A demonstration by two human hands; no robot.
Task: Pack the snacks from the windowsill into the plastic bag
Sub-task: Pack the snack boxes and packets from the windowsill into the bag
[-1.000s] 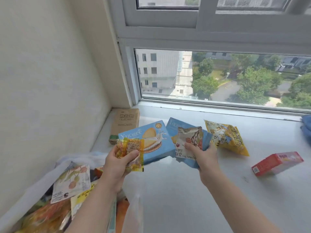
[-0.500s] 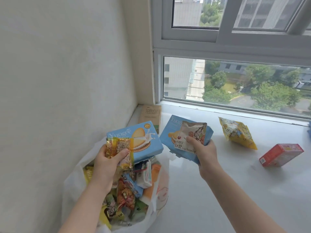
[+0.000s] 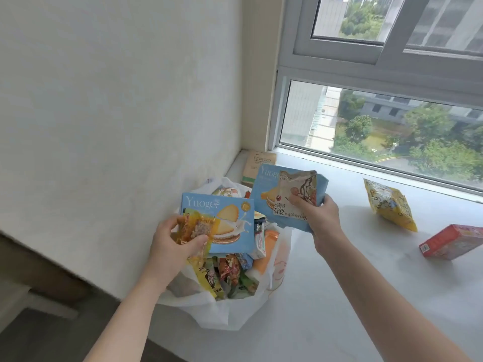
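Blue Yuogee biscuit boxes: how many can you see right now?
2. One blue box in the left hand over the plastic bag; the other in the right hand. More may be buried in the bag.

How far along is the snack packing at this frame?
Done: plastic bag already holds many snacks. In hand: left hand and right hand each hold a blue biscuit box plus a packet over the bag. Left: yellow bag, red box, brown box on windowsill.

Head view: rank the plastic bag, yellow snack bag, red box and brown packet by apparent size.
1. plastic bag
2. yellow snack bag
3. red box, close to the yellow one, unsure
4. brown packet, farthest away and partly hidden
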